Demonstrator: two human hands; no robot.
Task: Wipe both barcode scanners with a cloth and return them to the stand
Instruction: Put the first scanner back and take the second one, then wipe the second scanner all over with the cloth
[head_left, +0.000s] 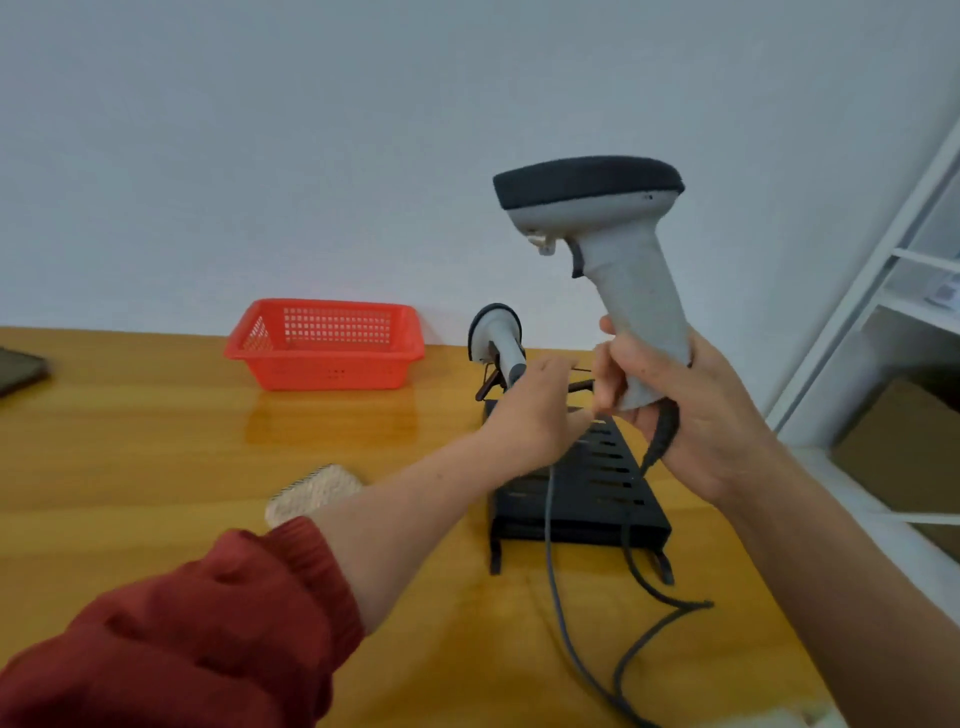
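Scanner (618, 249) up at right of centre, gripped at the handle by right hand (691, 410). Left hand (535, 415) loosely curled near its base, holding nothing (cloth (311, 493) lying lower left). Second scanner (496, 338) resting on stand (576, 499). Wiping step probably next: fetch cloth.

The raised scanner (623, 270) is pale grey with a dark charcoal cap; the far scanner (496, 338) wears the same two tones. The stand (587, 488) is black with rows of slots. The basket (324, 343) at far left is bright orange-red with a grid of holes. The cloth (311, 493) is beige, finely checked. The table (156, 441) is glossy honey-yellow, the sleeve (197, 623) rust red.
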